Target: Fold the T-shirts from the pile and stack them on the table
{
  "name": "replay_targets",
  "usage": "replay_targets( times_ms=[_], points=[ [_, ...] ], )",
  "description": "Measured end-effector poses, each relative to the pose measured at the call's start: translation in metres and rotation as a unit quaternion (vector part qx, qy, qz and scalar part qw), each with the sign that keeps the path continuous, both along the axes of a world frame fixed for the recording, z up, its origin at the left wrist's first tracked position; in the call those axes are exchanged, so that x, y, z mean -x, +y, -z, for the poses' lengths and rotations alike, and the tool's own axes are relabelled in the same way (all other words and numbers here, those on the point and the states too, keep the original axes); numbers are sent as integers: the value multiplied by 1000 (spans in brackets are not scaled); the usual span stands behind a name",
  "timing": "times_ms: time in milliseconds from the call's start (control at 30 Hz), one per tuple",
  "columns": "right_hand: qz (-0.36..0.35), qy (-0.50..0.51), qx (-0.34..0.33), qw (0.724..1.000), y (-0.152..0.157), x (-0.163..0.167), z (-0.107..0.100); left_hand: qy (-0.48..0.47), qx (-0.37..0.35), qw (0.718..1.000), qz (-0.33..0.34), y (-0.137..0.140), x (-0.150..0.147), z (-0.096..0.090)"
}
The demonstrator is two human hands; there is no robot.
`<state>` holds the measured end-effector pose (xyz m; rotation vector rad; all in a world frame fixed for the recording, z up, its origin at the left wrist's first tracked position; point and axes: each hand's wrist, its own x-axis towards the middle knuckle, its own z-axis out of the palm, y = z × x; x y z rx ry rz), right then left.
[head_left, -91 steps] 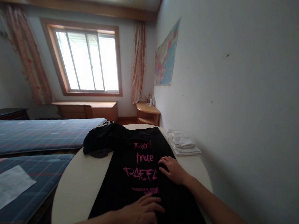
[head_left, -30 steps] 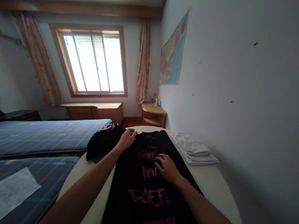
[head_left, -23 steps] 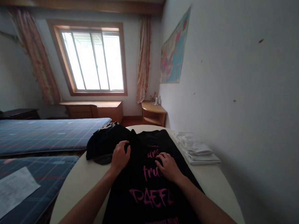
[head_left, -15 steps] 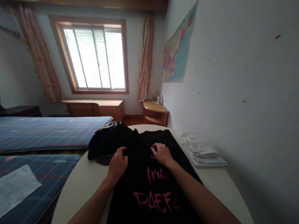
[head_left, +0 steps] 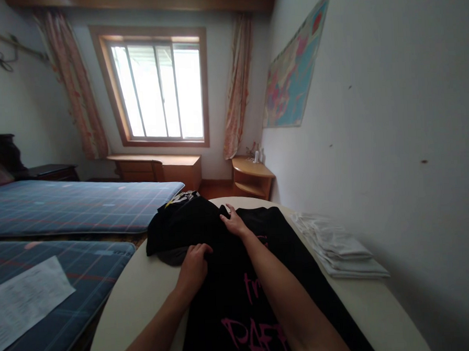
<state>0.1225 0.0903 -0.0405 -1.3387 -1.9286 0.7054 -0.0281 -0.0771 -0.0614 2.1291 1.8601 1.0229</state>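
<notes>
A black T-shirt (head_left: 228, 286) with pink lettering lies spread over a round cream table (head_left: 123, 307). My left hand (head_left: 195, 264) has its fingers curled onto the shirt's left side, pinching the cloth there. Farther up, my right hand (head_left: 236, 222) touches the black cloth near the top, thumb and forefinger apart at a raised fold. My right forearm covers part of the lettering. Beside the left hand, a heap of black cloth (head_left: 178, 225) bulges at the table's far left, with a patterned white and yellow piece (head_left: 184, 198) showing at its back.
Folded white clothes (head_left: 340, 248) sit on the table's right side, near the wall. To the left are two plaid mattresses (head_left: 82, 202), the nearer one bearing a sheet of paper (head_left: 29, 301). A corner shelf (head_left: 253, 169) and a desk (head_left: 179, 165) stand beyond.
My right hand has moved left and away from me, from the lettering to the fold near the top. My left hand stays by the shirt's left side. The view has shifted slightly left.
</notes>
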Motion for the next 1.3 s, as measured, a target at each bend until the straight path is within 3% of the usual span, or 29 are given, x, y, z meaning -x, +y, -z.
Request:
replay_targets(
  times_ms=[167, 333, 533, 733, 900, 1100, 1300],
  points=[
    [-38, 33, -43, 998, 9, 9, -6, -23, -44, 999, -11, -1, 1, -6],
    [-40, 27, -74, 996, 16, 8, -17, -54, -79, 994, -43, 1, 1, -1],
    [-32, -86, -50, 995, 9, -2, -5, -104, 6, 991, -79, 3, 2, 0],
    [41, -218, -22, 975, -5, -54, 4, -165, 36, 983, -75, 6, 0, -5],
    [34, -288, 19, 957, -13, -80, 14, -184, 70, 976, -97, 5, -3, -7],
    [59, -310, 49, 948, -13, -79, 22, -204, -12, 974, -100, 3, -7, -5],
    [78, -272, 2, 959, -23, -60, 3, -295, -5, 945, -142, 12, -5, 11]
  ],
)
